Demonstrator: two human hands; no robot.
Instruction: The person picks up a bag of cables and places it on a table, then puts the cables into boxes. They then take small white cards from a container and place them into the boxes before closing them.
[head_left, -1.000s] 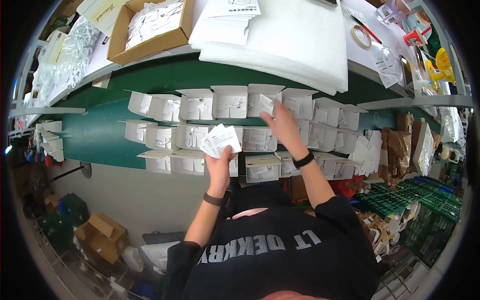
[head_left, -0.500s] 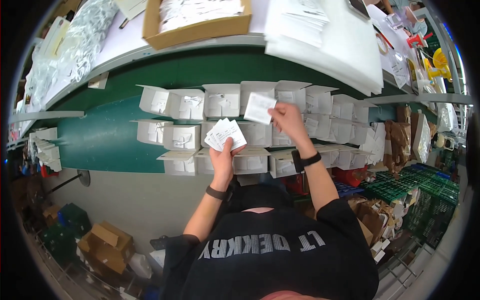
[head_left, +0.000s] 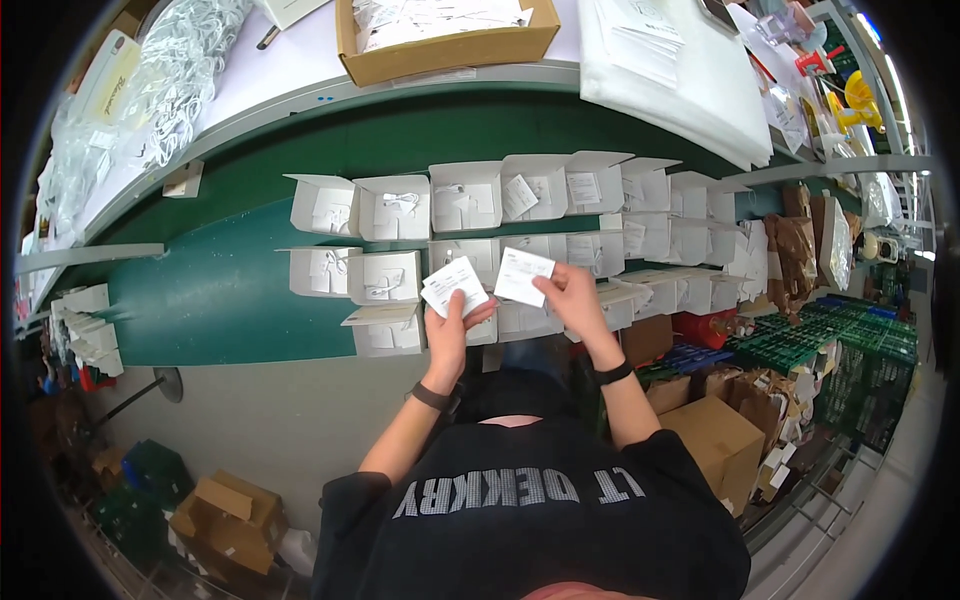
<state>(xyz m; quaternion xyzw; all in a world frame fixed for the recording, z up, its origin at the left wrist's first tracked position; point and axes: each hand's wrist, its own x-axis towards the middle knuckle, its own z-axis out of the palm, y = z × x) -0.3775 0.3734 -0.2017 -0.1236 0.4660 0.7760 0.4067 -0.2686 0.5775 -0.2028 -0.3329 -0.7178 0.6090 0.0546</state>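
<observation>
Your left hand (head_left: pixel 447 325) grips a stack of cards (head_left: pixel 455 285), while your right hand (head_left: pixel 572 300) pinches one card (head_left: pixel 523 276) just beside it, above the open boxes (head_left: pixel 470 200).

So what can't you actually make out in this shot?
- Print on the single card in the right hand: too small, head view.
- Number of cards in the stack held by the left hand: they overlap.
- Cardboard box contents: cut off by the top edge.
</observation>
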